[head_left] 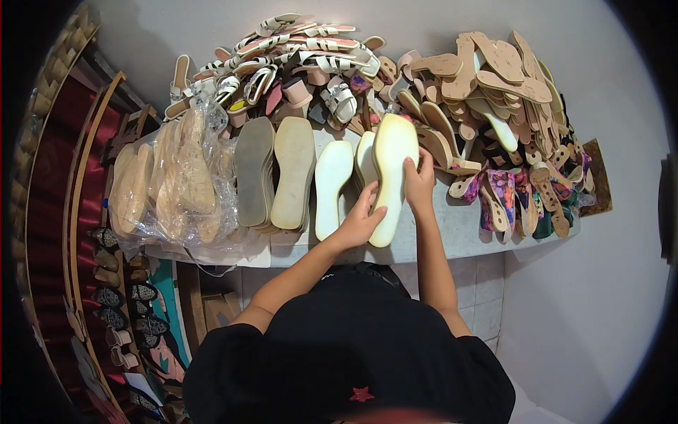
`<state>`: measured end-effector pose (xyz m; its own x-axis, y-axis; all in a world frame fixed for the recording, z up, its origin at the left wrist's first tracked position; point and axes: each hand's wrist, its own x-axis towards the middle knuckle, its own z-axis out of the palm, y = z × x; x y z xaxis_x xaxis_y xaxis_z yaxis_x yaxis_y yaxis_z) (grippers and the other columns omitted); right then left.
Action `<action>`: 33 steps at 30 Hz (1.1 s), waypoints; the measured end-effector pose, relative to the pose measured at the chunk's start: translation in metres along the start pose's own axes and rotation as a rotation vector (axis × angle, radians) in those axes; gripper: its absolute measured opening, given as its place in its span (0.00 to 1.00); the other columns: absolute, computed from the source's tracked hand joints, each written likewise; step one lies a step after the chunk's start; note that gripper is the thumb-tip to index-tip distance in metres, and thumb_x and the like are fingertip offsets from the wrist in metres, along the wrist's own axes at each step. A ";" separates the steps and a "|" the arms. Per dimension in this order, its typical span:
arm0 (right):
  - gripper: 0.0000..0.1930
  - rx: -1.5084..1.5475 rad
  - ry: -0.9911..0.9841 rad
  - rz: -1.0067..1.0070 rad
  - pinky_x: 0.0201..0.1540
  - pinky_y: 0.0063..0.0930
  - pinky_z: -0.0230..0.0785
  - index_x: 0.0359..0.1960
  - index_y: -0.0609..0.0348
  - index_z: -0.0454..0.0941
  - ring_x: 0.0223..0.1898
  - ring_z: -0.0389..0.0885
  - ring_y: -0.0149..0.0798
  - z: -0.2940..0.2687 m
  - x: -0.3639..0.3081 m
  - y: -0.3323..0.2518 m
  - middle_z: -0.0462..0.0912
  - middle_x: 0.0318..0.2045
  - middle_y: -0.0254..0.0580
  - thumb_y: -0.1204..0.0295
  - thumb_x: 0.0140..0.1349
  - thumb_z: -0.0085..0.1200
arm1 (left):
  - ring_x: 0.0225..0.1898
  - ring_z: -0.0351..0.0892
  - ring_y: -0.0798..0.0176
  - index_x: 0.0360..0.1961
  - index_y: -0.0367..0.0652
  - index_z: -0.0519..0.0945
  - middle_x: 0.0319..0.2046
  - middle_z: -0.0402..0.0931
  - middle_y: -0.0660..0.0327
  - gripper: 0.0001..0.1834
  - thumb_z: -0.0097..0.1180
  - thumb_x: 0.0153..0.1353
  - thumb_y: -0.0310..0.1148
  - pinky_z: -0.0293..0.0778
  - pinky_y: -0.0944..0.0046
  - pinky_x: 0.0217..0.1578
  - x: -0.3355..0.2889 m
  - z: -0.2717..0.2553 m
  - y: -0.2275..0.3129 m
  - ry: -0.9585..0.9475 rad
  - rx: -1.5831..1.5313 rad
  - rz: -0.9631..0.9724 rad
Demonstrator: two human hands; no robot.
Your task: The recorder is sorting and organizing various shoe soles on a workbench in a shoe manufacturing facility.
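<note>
Between my two hands is a pale yellow shoe sole [395,152], perhaps several stacked together, tilted up above the table. My left hand [361,218] grips its lower left edge, thumb on the face. On the upper right edge, my right hand [419,182] is closed with the thumb in front. Partly hidden behind it stands another pale sole [365,159]. A white sole [330,185] lies just left of my left hand. Further left are a stack of beige soles [293,169] and a stack of grey soles [254,169].
Clear plastic wraps cork-coloured wedge soles [191,169] at the table's left end. White strappy sandals [296,49] pile up at the back. Tan insoles [505,78] and flower-patterned wedges [501,198] crowd the right. Shelves with finished shoes [109,297] line the left side.
</note>
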<state>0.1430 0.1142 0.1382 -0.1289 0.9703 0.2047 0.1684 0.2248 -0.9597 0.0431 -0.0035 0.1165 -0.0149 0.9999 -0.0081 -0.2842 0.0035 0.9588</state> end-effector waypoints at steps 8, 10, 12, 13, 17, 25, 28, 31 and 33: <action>0.23 -0.342 -0.082 -0.056 0.54 0.41 0.60 0.49 0.73 0.66 0.49 0.70 0.56 0.020 0.011 0.027 0.71 0.46 0.65 0.69 0.55 0.47 | 0.44 0.70 0.57 0.58 0.31 0.58 0.43 0.66 0.50 0.31 0.54 0.55 0.28 0.68 0.62 0.44 -0.004 -0.014 0.012 0.204 0.529 -0.034; 0.23 -0.357 -0.068 -0.067 0.54 0.42 0.59 0.50 0.74 0.65 0.50 0.69 0.58 0.021 0.011 0.028 0.70 0.46 0.66 0.68 0.55 0.47 | 0.43 0.71 0.55 0.57 0.32 0.60 0.44 0.66 0.48 0.30 0.55 0.54 0.29 0.69 0.61 0.44 -0.007 -0.016 0.012 0.213 0.610 0.026; 0.23 -0.369 -0.070 -0.061 0.54 0.42 0.59 0.50 0.74 0.65 0.49 0.69 0.58 0.023 0.012 0.035 0.70 0.46 0.66 0.68 0.55 0.47 | 0.40 0.72 0.53 0.56 0.33 0.63 0.44 0.66 0.48 0.29 0.56 0.53 0.29 0.69 0.60 0.43 -0.009 -0.015 0.014 0.200 0.605 0.029; 0.23 -0.381 -0.072 -0.055 0.54 0.42 0.59 0.49 0.74 0.65 0.49 0.69 0.59 0.023 0.012 0.039 0.71 0.45 0.66 0.68 0.55 0.47 | 0.40 0.72 0.53 0.56 0.33 0.63 0.44 0.66 0.48 0.29 0.56 0.53 0.29 0.69 0.60 0.43 -0.010 -0.014 0.014 0.199 0.605 0.028; 0.23 -0.339 -0.085 -0.036 0.54 0.42 0.59 0.49 0.74 0.66 0.48 0.69 0.59 0.025 0.009 0.035 0.71 0.44 0.66 0.68 0.55 0.47 | 0.41 0.72 0.53 0.54 0.32 0.64 0.44 0.67 0.47 0.28 0.57 0.53 0.29 0.69 0.60 0.43 -0.012 -0.014 0.018 0.218 0.622 0.031; 0.23 -0.377 -0.050 -0.041 0.53 0.42 0.59 0.49 0.71 0.66 0.48 0.68 0.58 0.030 0.004 0.038 0.68 0.45 0.64 0.66 0.56 0.46 | 0.41 0.71 0.51 0.54 0.31 0.65 0.44 0.68 0.46 0.28 0.57 0.51 0.29 0.69 0.59 0.43 -0.012 -0.018 0.010 0.235 0.820 0.074; 0.22 -0.394 -0.020 -0.034 0.53 0.42 0.59 0.50 0.69 0.66 0.47 0.67 0.58 0.031 0.001 0.041 0.67 0.43 0.62 0.66 0.56 0.46 | 0.41 0.71 0.50 0.54 0.31 0.65 0.44 0.68 0.45 0.29 0.58 0.51 0.30 0.69 0.59 0.44 -0.011 -0.018 0.012 0.218 0.737 0.053; 0.22 -0.393 -0.037 0.003 0.53 0.41 0.59 0.50 0.66 0.67 0.45 0.67 0.57 0.030 0.000 0.046 0.66 0.43 0.61 0.65 0.56 0.47 | 0.41 0.71 0.50 0.54 0.31 0.65 0.43 0.68 0.46 0.29 0.57 0.52 0.31 0.69 0.59 0.44 -0.009 -0.018 0.014 0.210 0.736 0.033; 0.22 -0.351 -0.057 0.026 0.53 0.39 0.59 0.50 0.66 0.67 0.45 0.68 0.55 0.028 0.004 0.054 0.66 0.43 0.59 0.64 0.58 0.46 | 0.44 0.72 0.52 0.54 0.32 0.65 0.46 0.68 0.47 0.27 0.55 0.56 0.34 0.69 0.62 0.45 -0.005 -0.019 0.014 0.236 0.598 -0.079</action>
<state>0.1242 0.1280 0.0814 -0.1727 0.9717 0.1609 0.4966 0.2270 -0.8378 0.0208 -0.0087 0.1244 -0.2460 0.9658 -0.0818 0.2892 0.1537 0.9448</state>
